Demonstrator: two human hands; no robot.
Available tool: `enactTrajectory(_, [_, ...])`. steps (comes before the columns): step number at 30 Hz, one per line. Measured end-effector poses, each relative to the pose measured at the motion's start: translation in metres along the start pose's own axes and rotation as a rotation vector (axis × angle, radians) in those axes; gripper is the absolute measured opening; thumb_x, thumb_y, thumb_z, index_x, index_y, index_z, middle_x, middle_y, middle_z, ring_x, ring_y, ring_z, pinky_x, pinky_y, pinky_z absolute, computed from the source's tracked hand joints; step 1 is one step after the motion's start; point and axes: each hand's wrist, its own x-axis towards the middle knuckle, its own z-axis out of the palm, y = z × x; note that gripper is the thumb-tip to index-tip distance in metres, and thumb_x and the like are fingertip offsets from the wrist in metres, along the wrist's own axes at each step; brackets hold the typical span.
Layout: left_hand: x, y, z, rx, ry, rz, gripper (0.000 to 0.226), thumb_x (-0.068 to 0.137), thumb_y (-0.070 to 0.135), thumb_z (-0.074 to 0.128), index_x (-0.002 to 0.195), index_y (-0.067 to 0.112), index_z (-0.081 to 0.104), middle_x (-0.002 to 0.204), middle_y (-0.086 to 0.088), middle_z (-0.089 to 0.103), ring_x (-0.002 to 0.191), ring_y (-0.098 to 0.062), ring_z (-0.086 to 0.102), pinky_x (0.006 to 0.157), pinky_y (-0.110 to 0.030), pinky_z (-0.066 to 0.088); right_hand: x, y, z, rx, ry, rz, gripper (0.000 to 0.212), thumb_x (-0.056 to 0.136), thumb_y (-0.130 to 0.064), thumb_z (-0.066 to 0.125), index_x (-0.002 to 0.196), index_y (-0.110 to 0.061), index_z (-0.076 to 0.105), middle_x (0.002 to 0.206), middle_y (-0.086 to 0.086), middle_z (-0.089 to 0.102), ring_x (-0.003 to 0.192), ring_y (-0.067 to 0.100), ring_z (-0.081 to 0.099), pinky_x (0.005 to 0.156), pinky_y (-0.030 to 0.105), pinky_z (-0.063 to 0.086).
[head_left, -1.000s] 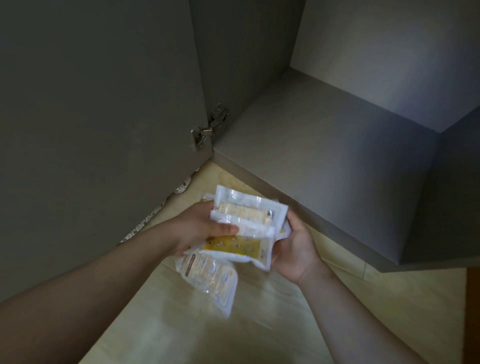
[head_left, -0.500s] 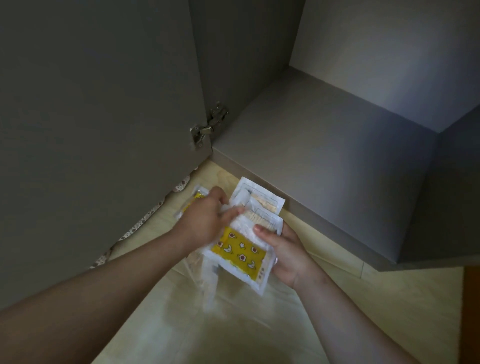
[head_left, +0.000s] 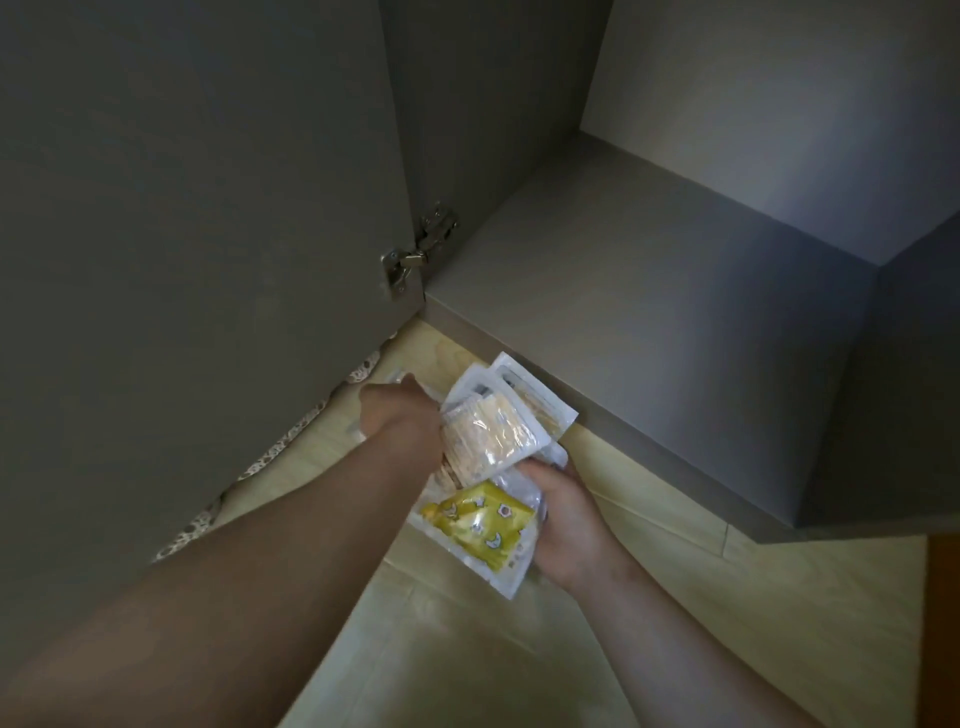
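Both hands hold a bundle of clear plastic packets low over the wooden floor, just in front of an open grey cabinet. My left hand (head_left: 402, 421) grips the upper packets (head_left: 493, 431), which hold pale beige contents. My right hand (head_left: 566, 512) holds the lower part of the bundle from below, its fingers curled round the edge of a packet with a yellow patterned card (head_left: 480, 530). The left hand's fingertips are hidden behind the packets.
The cabinet's bare grey shelf (head_left: 649, 312) lies just beyond the packets, its front edge close to them. The open cabinet door (head_left: 182, 234) stands at the left on a metal hinge (head_left: 415, 254). A patterned mat edge (head_left: 270, 452) shows under the door. Pale wooden floor (head_left: 493, 649) lies below.
My left hand has shifted its grip up onto the upper packets and fanned them out toward the cabinet. The yellow packet has sunk lower in my right hand.
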Motion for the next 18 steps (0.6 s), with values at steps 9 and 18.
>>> enactTrajectory(9, [-0.016,-0.008,0.031,-0.728,0.228,-0.258,0.033,0.097,0.009,0.044,0.129,0.004,0.043,0.135,-0.022,0.042,0.114,-0.034,0.050,0.081,-0.029,0.034,0.009,0.007,0.014,-0.005,0.115,-0.002,0.088,0.059,-0.079,0.061,0.133,-0.033,0.051,0.126,0.012,0.062,0.110,0.033,0.063,0.091,0.052,0.050])
enactTrajectory(18, [-0.019,-0.006,0.034,-0.628,0.026,-0.282,0.042,0.091,0.001,0.044,0.131,0.016,0.044,0.137,-0.018,0.041,0.113,-0.035,0.053,0.095,-0.034,0.042,0.008,0.005,0.015,-0.129,0.230,-0.262,0.026,0.087,0.003,0.058,0.110,-0.010,0.058,0.103,0.020,0.069,0.093,0.037,0.067,0.085,0.053,0.053])
